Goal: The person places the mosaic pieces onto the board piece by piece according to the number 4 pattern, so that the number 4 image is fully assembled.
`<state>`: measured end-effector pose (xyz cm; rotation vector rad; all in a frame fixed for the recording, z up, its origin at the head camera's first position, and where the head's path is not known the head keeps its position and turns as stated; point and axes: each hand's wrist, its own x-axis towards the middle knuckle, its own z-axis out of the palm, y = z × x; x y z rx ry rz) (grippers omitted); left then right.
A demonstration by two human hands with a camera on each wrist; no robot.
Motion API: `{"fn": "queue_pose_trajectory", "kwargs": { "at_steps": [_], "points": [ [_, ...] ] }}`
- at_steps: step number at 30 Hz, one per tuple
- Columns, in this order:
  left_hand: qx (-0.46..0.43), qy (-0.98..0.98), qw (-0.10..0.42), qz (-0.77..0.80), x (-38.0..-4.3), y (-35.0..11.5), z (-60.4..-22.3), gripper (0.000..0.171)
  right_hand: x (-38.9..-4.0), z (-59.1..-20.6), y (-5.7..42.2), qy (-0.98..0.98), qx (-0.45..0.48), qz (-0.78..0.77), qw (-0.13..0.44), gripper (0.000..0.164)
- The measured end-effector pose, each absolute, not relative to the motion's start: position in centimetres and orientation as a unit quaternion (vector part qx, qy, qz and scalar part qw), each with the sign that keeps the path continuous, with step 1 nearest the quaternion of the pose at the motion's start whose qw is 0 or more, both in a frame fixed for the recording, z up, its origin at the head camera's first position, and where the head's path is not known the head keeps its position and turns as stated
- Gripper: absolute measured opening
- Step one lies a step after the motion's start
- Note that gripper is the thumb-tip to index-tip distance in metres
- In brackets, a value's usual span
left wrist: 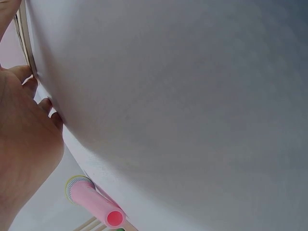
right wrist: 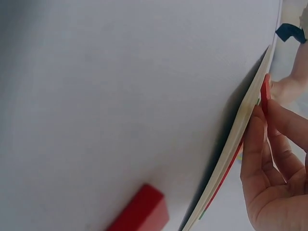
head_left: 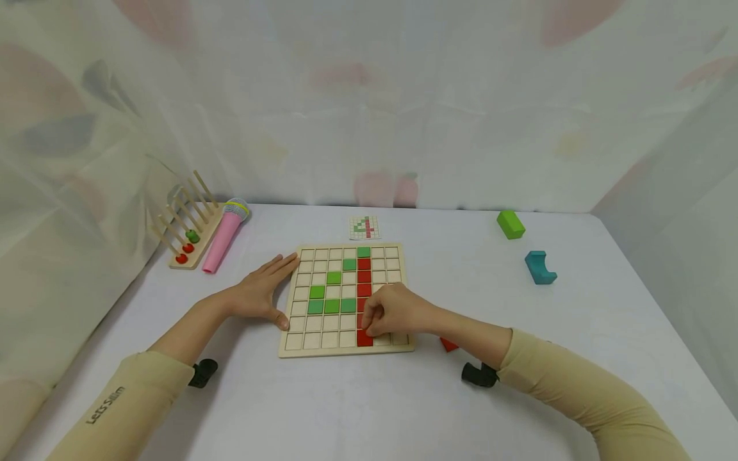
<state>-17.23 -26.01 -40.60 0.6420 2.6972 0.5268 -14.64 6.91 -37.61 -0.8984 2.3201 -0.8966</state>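
Observation:
A wooden grid board lies on the table, with green tiles in a sail-like outline and a column of red tiles. My right hand is over the lower end of that column. In the right wrist view its thumb and fingers pinch a red tile, tilted up at the board. My left hand rests beside the board's left edge, fingers extended and touching the edge. Another red tile lies right of the board, partly hidden under the right forearm.
A small pattern card lies behind the board. At the left stand a pegged wooden rack with small beads and a pink toy microphone. A green block and a teal arch block lie at the right.

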Motion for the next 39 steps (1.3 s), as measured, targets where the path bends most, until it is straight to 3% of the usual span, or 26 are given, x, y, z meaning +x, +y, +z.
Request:
{"fn": "queue_pose_trajectory", "kwargs": {
  "at_steps": [20,31,39],
  "points": [
    [0.222,0.945,0.158,0.180,-17.1,-25.9,-40.5,0.139,-15.3,-37.6,7.7,0.857,-0.319,-0.329,0.235,0.006],
    [0.221,0.945,0.161,0.181,-17.2,-25.8,-40.5,0.139,-17.3,-36.4,11.7,0.867,-0.281,-0.345,0.224,0.003],
    [0.218,0.945,0.162,0.180,-17.2,-25.8,-40.5,0.138,-18.6,-35.5,15.2,0.876,-0.257,-0.348,0.213,0.012]
  ]
}}
